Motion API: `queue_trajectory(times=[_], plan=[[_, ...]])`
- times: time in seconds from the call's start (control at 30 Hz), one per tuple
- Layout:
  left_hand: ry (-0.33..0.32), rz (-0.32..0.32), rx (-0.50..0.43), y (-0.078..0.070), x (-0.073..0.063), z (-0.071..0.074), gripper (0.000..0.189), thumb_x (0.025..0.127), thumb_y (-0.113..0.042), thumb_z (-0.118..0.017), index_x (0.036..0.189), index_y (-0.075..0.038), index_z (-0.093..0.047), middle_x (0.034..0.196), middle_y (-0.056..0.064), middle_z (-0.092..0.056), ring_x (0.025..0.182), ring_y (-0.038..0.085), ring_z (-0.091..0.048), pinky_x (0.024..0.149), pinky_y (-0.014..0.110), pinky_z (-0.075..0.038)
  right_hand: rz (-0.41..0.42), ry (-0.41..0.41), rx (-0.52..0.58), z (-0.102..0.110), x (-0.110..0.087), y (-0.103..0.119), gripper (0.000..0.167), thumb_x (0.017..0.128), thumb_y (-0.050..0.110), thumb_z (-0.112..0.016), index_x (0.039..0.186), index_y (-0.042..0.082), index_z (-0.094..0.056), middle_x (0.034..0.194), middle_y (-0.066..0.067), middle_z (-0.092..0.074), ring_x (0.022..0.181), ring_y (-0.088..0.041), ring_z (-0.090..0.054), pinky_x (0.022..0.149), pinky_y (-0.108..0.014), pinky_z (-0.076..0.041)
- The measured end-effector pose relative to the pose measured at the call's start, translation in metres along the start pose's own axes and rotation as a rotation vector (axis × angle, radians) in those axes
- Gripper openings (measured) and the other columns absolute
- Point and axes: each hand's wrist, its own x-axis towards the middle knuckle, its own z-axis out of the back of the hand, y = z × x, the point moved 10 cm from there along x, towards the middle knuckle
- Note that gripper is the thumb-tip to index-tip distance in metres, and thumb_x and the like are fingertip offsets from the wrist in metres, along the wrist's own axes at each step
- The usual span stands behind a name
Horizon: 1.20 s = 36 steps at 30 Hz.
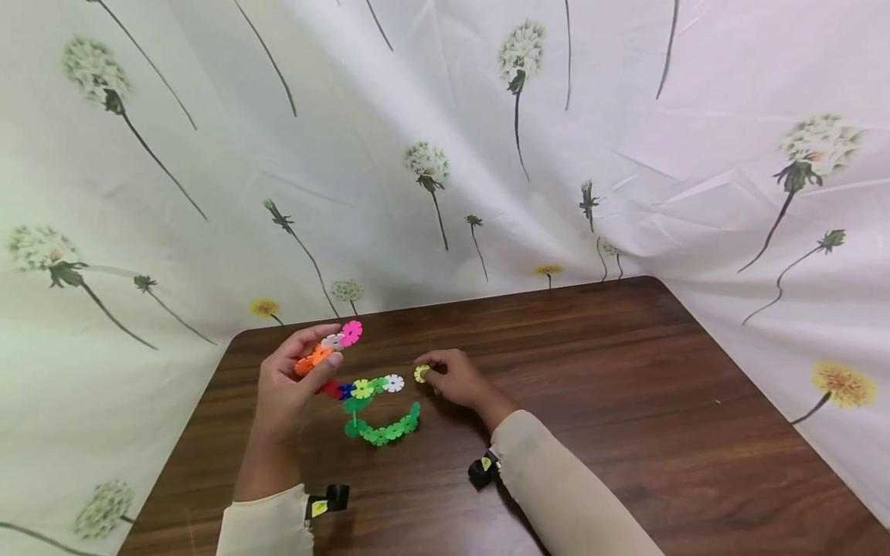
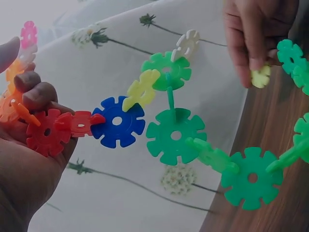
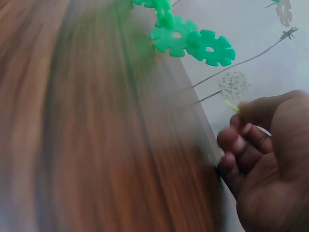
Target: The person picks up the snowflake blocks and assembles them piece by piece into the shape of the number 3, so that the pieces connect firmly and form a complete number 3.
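Note:
My left hand [image 1: 283, 386] grips the orange and red end of a chain of notched plastic flower discs, raised over the table. Past the fingers stick out a white disc and a pink disc [image 1: 351, 333]. From the palm the chain runs through red discs, a blue disc [image 2: 118, 122] and a yellow disc [image 2: 141, 90] to a green disc [image 2: 166, 70]. A white disc [image 1: 393, 383] ends one branch there; a curved strand of green discs [image 1: 389, 432] hangs from it. Just right of the white disc, my right hand [image 1: 455, 377] pinches a loose yellow disc [image 2: 260, 76] between thumb and finger.
The brown wooden table [image 1: 591, 386] extends beneath both arms and off to the right. Behind it and along the sides hangs a white cloth [image 1: 348, 193] printed with dandelions. Each wrist carries a small black camera, such as the right one [image 1: 483, 469].

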Motion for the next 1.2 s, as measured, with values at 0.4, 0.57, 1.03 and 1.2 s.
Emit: queue_trajectory(times=[0.4,0.57,1.03,1.2], plan=[[-0.060,0.008,0.063,0.003,-0.001,-0.014,0.030,0.098,0.014,-0.068,0.127,0.009,-0.073,0.109,-0.010,-0.078,0.085,0.008,-0.064,0.072,0.014,-0.057,-0.109,0.042,0.298,0.013,-0.010,0.005,0.040,0.103,0.005,-0.074,0.140,-0.008,-0.066,0.086,-0.004,-0.072,0.072,-0.013,-0.072,0.055,-0.028,-0.051],[-0.075,0.045,0.110,0.005,0.000,-0.022,0.029,0.099,0.010,-0.070,0.127,0.007,-0.073,0.109,-0.012,-0.077,0.087,0.008,-0.065,0.072,0.014,-0.057,-0.046,0.012,0.270,0.025,-0.015,0.026,0.029,0.107,0.007,-0.069,0.130,-0.011,-0.070,0.091,-0.013,-0.074,0.074,-0.012,-0.075,0.075,-0.029,-0.064],[-0.058,0.068,0.039,0.005,0.008,-0.044,0.028,0.100,0.005,-0.071,0.128,0.003,-0.075,0.111,-0.007,-0.075,0.089,0.014,-0.060,0.071,0.016,-0.055,0.094,-0.146,0.234,0.068,-0.029,0.057,0.022,0.113,0.015,-0.061,0.104,-0.001,-0.074,0.073,-0.009,-0.065,0.058,-0.014,-0.060,0.056,-0.031,-0.055],[-0.068,0.060,0.000,0.002,0.012,-0.047,0.029,0.100,0.006,-0.071,0.128,0.006,-0.074,0.111,-0.007,-0.076,0.089,0.014,-0.059,0.070,0.016,-0.055,0.143,-0.176,0.281,0.077,-0.034,0.072,0.016,0.111,0.009,-0.062,0.114,-0.003,-0.073,0.085,-0.024,-0.071,0.060,-0.013,-0.064,0.057,-0.036,-0.059]])
